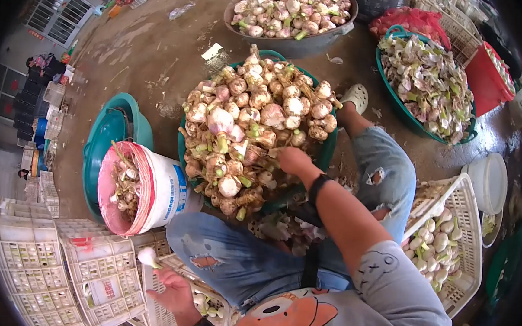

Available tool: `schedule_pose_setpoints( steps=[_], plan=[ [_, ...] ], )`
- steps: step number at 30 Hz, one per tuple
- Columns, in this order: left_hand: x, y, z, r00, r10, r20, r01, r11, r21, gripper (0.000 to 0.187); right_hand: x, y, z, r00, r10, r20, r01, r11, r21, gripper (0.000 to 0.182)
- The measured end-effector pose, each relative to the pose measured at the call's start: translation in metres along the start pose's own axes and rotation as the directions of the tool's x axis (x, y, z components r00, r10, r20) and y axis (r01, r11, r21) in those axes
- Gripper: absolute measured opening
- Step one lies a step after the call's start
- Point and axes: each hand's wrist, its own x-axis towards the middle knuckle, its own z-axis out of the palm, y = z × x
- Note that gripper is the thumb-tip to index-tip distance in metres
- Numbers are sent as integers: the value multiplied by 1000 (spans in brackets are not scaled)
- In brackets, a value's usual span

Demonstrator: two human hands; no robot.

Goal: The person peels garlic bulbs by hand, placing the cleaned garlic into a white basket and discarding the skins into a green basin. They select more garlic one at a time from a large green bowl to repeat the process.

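Observation:
Unpeeled garlic bulbs [240,119] are heaped high in a green tub [328,149] in front of me. My right hand [294,161] reaches onto the right part of the heap, fingers closed at a bulb or stem that I cannot make out. Low on the left, my left hand [174,291] is over a white crate [165,320], its fingers apart. A clean white bulb [148,256] with a short green stem is just beyond its fingertips, apparently released. Peeled garlic [205,304] shows in the crate beside that hand.
Left stand a pink-lined white bucket [165,189], green basins [140,121] and stacked crates [24,261]. A garlic basin [315,42] is at the top; a tub of peelings [424,83] and red bucket [487,82] lie right, above a garlic crate [469,256]. A person [47,63] is far left.

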Motion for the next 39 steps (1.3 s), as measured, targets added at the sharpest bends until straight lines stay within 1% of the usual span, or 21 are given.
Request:
schedule_pose_setpoints(
  steps=[1,2,3,4,6,7,9,10,13,15,18,21,23,25,29,32,34,35,36,38,39],
  plan=[
    [3,0,-3,998,-63,12,59,974,217,52,22,4,16,990,68,126,-59,995,-78,24],
    [7,-2,-3,993,-120,11,104,900,424,54,40,3,31,955,-21,295,91,970,-226,27],
    [12,-12,-1,968,-249,-3,213,820,532,50,49,5,57,978,47,205,-17,989,-147,27],
    [19,-23,0,970,-242,9,199,820,536,50,46,-4,63,984,125,126,-119,991,-53,28],
    [33,-43,-3,950,-290,-114,272,592,759,44,31,-13,51,965,257,52,-259,965,35,30],
    [43,-53,-7,966,-202,-161,243,505,828,40,46,11,75,990,110,92,-101,990,-102,34],
    [60,-79,-2,977,-86,-197,214,337,917,36,31,-5,37,987,139,83,-126,981,-146,33],
    [68,-98,2,975,-87,-203,219,259,941,36,24,-2,27,981,178,78,-169,979,-110,32],
    [96,-144,-4,912,-239,-334,363,90,928,50,-33,-13,-17,997,-12,79,27,980,-196,32],
    [107,-175,-23,855,-303,-421,438,-12,899,56,-76,-42,-47,981,193,28,-195,958,208,34],
    [108,-211,-33,826,-375,-421,416,-100,904,49,-114,-70,-62,992,115,-45,-81,880,467,29],
    [104,-223,-32,873,-362,-326,300,-129,945,62,-132,-87,-79,997,-73,-34,80,943,322,26],
    [103,-224,-30,870,-394,-297,208,-253,945,32,-135,-88,-80,990,-127,-65,139,962,237,24],
    [99,-222,-26,874,-398,-277,211,-202,956,29,-137,-90,-78,969,-228,-92,238,965,108,22],
    [96,-212,-23,877,-395,-275,218,-182,959,28,-139,-96,-66,959,-259,-117,255,966,-45,23],
    [98,-204,-29,836,-457,-304,238,-196,951,28,-138,-89,-50,965,-163,-206,174,984,37,21],
    [93,-202,-31,812,-497,-308,244,-191,951,28,-131,-72,-45,1000,6,0,-6,871,491,24],
    [91,-202,-32,780,-560,-279,243,-140,960,29,-136,-69,-40,946,102,307,-313,527,790,30],
    [89,-203,-33,745,-620,-246,245,-88,966,31,-140,-72,-45,949,109,297,-309,522,795,30],
    [87,-203,-38,734,-660,-160,181,-37,983,39,-152,-83,-62,834,149,531,-534,-20,845,34],
    [94,-197,-42,686,-725,-55,75,-5,997,42,-156,-81,-68,856,87,509,-509,-25,860,31]
  ],
)
